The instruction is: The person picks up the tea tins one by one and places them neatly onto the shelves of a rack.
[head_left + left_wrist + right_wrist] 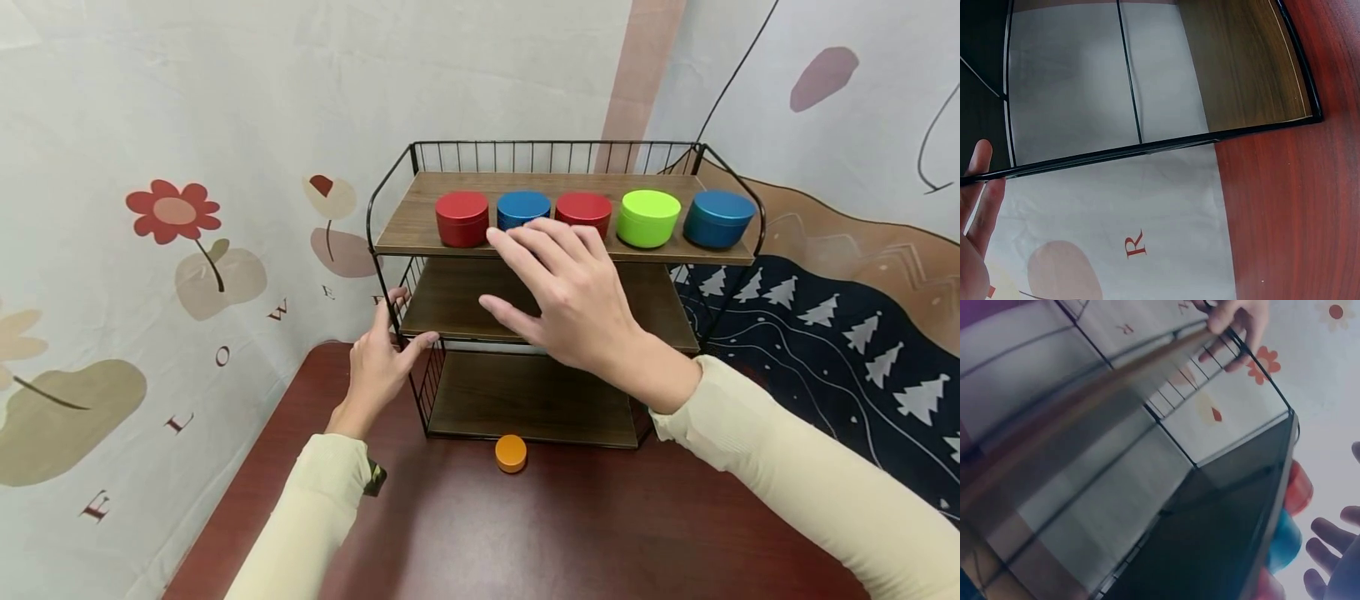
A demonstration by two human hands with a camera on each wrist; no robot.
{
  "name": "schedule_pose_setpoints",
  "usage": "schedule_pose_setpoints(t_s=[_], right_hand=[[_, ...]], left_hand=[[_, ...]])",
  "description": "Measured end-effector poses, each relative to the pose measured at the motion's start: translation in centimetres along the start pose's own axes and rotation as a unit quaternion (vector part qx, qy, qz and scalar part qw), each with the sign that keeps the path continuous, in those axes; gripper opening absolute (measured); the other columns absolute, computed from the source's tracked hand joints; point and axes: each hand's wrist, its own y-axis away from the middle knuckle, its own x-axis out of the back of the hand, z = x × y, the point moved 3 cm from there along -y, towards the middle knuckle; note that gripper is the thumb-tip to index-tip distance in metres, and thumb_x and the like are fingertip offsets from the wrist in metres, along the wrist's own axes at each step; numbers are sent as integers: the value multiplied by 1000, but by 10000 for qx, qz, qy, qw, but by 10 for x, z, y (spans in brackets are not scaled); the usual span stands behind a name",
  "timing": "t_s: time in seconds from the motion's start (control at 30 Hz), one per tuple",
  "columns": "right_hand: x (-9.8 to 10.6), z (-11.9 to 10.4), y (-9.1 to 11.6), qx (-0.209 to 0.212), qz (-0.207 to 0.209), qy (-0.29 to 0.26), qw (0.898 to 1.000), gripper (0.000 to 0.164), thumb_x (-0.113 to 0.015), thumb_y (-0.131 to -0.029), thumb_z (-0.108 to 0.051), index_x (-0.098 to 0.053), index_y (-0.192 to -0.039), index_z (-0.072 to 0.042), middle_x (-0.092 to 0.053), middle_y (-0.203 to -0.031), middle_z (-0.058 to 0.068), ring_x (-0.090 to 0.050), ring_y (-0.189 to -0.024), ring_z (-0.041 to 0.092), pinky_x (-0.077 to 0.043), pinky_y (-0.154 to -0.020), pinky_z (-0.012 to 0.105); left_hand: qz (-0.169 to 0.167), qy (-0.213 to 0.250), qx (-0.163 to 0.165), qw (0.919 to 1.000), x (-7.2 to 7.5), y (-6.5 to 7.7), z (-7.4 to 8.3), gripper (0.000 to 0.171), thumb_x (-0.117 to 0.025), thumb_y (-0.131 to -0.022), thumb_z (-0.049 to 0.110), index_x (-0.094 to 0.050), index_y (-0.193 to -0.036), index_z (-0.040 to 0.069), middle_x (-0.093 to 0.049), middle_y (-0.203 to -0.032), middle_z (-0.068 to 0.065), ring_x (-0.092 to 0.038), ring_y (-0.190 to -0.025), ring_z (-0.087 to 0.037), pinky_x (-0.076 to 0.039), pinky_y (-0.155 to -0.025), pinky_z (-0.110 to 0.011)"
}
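Note:
A three-tier rack (555,185) with black wire sides and brown wooden boards stands on the table. My left hand (375,367) grips its left front post near the middle board, thumb in front and fingers around the side. My right hand (577,304) hovers in front of the top board, fingers spread and holding nothing. It partly covers a blue tin (523,205) and a red tin (583,208) in the head view. In the right wrist view the fingertips (1321,550) stand apart from the blue tin (1285,540).
Also along the top board's front are another red tin (462,220), a lime-green tin (648,219) and a second blue tin (718,220). A small orange tin (511,454) sits on the dark red table (570,533) before the bottom board. Printed cloth (247,100) hangs behind.

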Motion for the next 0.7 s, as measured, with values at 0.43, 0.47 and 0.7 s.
schedule_pose_setpoints(t_s=[0.43, 0.47, 0.7], right_hand=[[-23, -10, 55, -292, -394, -454, 9978, 61, -72, -89, -42, -59, -138, -8, -66, -122, 11, -56, -117, 30, -41, -93, 46], [-25, -11, 59, -309, -443, -476, 9974, 61, -71, -89, -42, -59, -138, -8, -66, -122, 11, -56, -117, 30, -41, -93, 46], [-39, -17, 89, -501, -604, -657, 9947, 57, -69, -91, -43, -61, -136, -8, -67, -122, 10, -57, -116, 29, -43, -92, 46]], left_hand=[[11, 20, 27, 10000, 0, 0, 0, 75, -79, -84, 41, -42, -146, 21, -64, -131, -6, -53, -58, -21, -43, -67, -45], [14, 23, 24, 10000, 0, 0, 0, 75, -79, -84, 41, -42, -146, 20, -64, -132, -6, -53, -58, -21, -43, -67, -45], [35, 55, 10, 10000, -1, 0, 0, 76, -79, -84, 42, -43, -146, 20, -65, -129, -6, -50, -55, -18, -42, -64, -41]])
